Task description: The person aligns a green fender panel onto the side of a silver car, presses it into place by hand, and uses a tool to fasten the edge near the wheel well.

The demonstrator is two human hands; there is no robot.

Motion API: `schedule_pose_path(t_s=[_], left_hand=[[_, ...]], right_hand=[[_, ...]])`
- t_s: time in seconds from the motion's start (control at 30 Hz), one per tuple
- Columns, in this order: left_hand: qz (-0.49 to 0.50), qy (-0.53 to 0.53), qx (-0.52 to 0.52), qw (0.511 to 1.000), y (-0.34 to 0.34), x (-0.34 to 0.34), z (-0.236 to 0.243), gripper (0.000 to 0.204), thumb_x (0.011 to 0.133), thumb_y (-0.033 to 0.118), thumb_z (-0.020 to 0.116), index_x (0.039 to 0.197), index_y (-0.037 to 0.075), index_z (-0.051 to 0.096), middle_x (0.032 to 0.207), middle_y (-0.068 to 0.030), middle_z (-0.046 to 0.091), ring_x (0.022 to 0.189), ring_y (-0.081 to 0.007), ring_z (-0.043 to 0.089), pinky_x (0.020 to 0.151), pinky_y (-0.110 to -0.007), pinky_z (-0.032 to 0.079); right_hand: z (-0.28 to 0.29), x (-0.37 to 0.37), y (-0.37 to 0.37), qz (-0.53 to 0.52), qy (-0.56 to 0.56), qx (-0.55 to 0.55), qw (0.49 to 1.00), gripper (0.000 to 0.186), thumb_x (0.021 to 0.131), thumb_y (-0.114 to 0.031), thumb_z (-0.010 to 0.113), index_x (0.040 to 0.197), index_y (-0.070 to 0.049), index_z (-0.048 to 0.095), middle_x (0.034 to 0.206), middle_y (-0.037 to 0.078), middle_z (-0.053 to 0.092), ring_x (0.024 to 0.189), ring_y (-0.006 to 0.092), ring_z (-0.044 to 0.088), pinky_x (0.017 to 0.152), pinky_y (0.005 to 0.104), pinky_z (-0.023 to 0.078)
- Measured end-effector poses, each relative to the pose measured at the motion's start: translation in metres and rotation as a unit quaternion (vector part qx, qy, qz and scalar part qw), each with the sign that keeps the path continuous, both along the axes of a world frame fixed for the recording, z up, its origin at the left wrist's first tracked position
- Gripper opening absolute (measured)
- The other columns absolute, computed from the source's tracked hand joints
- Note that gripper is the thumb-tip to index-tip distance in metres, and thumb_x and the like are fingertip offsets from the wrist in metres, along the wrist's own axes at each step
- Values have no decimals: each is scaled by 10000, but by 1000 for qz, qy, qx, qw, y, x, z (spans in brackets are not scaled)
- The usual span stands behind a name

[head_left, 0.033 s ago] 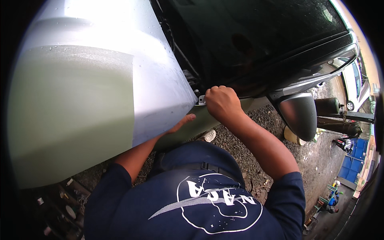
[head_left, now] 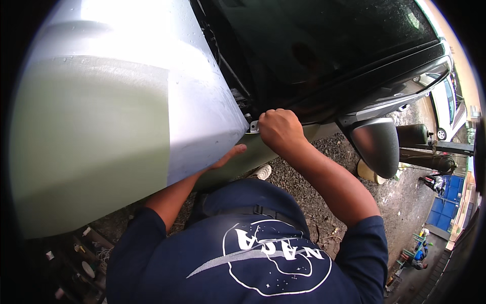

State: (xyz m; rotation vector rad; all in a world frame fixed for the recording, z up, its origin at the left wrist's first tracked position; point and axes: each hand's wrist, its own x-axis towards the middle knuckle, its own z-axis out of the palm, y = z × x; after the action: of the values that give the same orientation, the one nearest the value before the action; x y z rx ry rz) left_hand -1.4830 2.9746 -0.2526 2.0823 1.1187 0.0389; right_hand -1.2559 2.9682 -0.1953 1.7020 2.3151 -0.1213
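A car hood, bare silver in part and dull olive elsewhere, fills the left side. My left hand is at its lower edge near the rear corner; the thumb shows, but the fingers are hidden beneath the panel. A small metal bracket pokes out between the hood's corner and the base of the dark windshield. Right beside that bracket, my right hand is closed in a fist, knuckles up. Whatever it grips is covered by the hand. Below both hands runs an olive fender.
A dark side mirror juts out right of my right forearm. Beyond it are a yellowish bucket, gas cylinders and a white car. Gravel lies underfoot. Assorted clutter sits at lower left; another person is far right.
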Motion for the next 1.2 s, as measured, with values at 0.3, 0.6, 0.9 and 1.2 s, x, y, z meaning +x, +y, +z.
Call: schedule_pose_path(t_s=[0.3,0.6,0.9,1.2], left_hand=[[-15,49,-47,998,4,4,22,735,969,674,561,1431,102,577,1456,-180,573,1344,-407,519,1136,-531,390],[20,-147,146,978,-4,-6,-11,430,970,504,699,1127,103,688,1026,-57,707,936,-250,655,876,-445,518],[24,-116,-15,993,0,-8,-3,496,950,542,710,1191,110,673,1144,-67,692,1069,-265,630,934,-457,506],[22,-108,-20,994,-5,-4,-11,531,945,569,700,1212,111,668,1174,-77,685,1104,-279,619,948,-471,498]], right_hand=[[2,10,-2,47,-16,33,998,152,829,-146,618,851,-104,763,865,75,758,844,242,743,713,369,583],[-5,7,-2,14,-20,20,999,171,860,-154,592,887,-61,732,907,123,754,841,274,755,740,401,589],[39,31,3,-240,355,-87,899,180,984,-134,624,1073,4,697,963,200,747,857,313,724,816,390,540],[24,5,0,-39,24,-44,998,157,938,-185,576,996,-48,626,795,195,723,799,382,725,718,511,552]])
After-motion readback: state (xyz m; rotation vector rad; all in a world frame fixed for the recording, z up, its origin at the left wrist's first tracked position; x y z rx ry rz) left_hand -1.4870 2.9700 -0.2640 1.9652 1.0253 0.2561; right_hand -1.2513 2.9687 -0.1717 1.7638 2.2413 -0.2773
